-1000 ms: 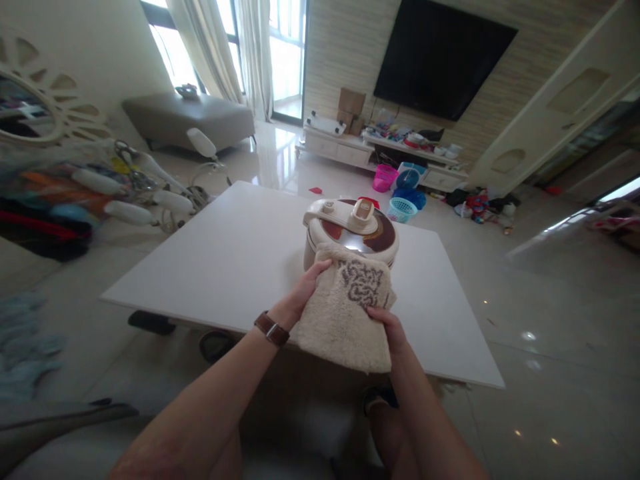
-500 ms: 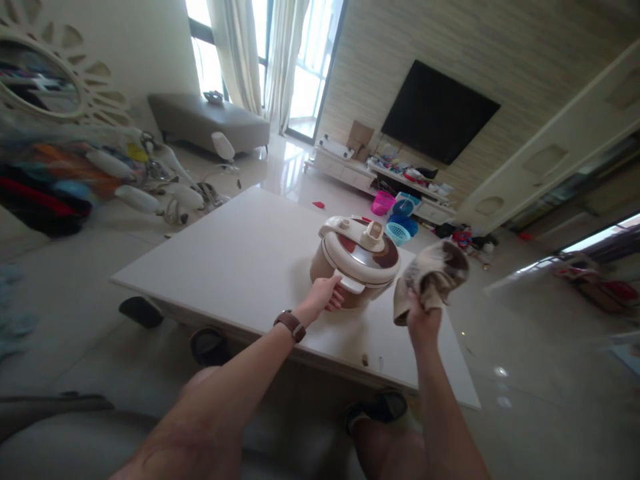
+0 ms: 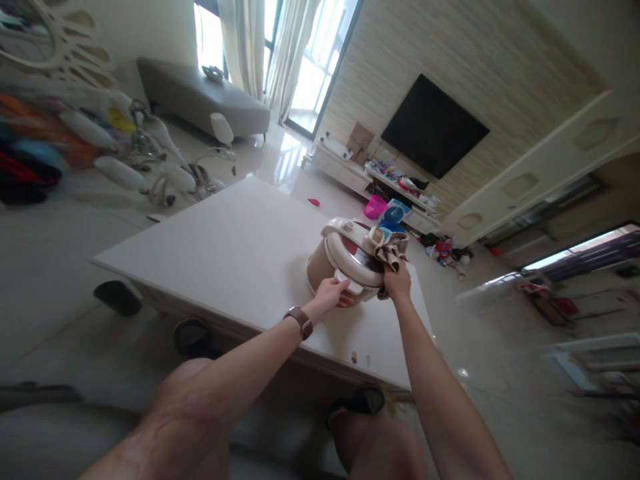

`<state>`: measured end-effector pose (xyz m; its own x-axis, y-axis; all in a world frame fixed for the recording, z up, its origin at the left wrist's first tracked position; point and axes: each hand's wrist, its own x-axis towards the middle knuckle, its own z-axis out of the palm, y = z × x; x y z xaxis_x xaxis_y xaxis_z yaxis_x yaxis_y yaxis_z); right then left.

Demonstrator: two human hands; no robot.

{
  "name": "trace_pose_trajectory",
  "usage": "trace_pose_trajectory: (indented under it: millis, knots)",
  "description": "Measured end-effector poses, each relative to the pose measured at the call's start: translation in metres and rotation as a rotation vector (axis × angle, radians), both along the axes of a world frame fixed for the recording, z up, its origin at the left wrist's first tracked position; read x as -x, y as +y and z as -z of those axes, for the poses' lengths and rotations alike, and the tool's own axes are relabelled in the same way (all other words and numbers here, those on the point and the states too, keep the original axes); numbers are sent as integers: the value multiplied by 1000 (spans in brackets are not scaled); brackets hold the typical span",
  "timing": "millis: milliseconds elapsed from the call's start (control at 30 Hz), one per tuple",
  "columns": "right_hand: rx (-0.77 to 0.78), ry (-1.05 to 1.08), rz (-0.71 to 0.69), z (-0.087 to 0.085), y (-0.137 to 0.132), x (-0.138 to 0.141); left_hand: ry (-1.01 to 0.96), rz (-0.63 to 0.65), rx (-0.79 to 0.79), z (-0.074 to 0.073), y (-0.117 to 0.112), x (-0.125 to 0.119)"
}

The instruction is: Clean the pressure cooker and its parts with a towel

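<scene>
Two hands meet at the electric pressure cooker (image 3: 325, 267), which stands on the white table (image 3: 225, 247) toward its right side, near the right edge. The left hand (image 3: 331, 295) is closed on the front handle (image 3: 349, 287). The right hand (image 3: 399, 283) is clamped on a bunched beige cloth (image 3: 387, 248) pressed onto the lid (image 3: 350, 257). As I judge it, a hard rightward push could slide the cooker on the smooth top toward that edge and the tiled floor (image 3: 500, 373) beyond. The loose cloth could also snag on the lid's knob. The safer room lies leftward, where the table top runs on well past the cooker.
</scene>
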<state>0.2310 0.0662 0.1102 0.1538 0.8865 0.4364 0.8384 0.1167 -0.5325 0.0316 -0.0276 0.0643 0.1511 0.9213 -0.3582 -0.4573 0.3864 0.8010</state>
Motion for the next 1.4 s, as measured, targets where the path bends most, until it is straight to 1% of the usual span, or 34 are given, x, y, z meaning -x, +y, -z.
trace_pose_trajectory:
  millis: [100, 200, 333, 400, 467, 600, 700, 767, 833, 900, 967, 1033, 1100, 1200, 1300, 1400]
  knots:
    - [34, 32, 32, -3, 3, 0, -24, -31, 1, 1, 0, -1]
    - [-28, 24, 4, 2, -7, 4, 8, -62, 18, 0, 0, 4]
    - [-101, 10, -53, 15, -30, 10, 90, -79, 39, -1, 0, 26]
    - [-171, -25, -105, 23, -44, 16, 106, -78, 23, 0, 0, 41]
    - [-253, -92, -170, 33, -59, 23, 130, -62, 1, 2, -1, 56]
    - [-424, -262, -266, 56, -90, 40, 177, 10, -29, 3, 1, 79]
    - [-518, -349, -292, 81, -111, 48, 228, 80, -48, 5, 6, 91]
    - [-535, -397, -312, 101, -122, 50, 270, 145, -60, 7, 9, 99]
    - [-518, -436, -346, 122, -130, 51, 315, 208, -81, 7, 13, 107]
    - [-485, -463, -379, 143, -136, 51, 369, 234, -116, 7, 15, 116]
    - [-448, -487, -394, 159, -139, 50, 418, 208, -150, 5, 16, 122]
    - [-394, -524, -403, 170, -140, 45, 440, 154, -169, 3, 17, 127]
    - [-308, -571, -432, 176, -141, 37, 433, 112, -174, 2, 18, 129]
    - [-114, -641, -521, 180, -146, 29, 402, 83, -170, 2, 21, 128]
    - [76, -682, -609, 182, -154, 34, 381, 63, -153, 3, 25, 125]
    - [150, -678, -670, 188, -158, 44, 348, 44, -135, 5, 28, 123]
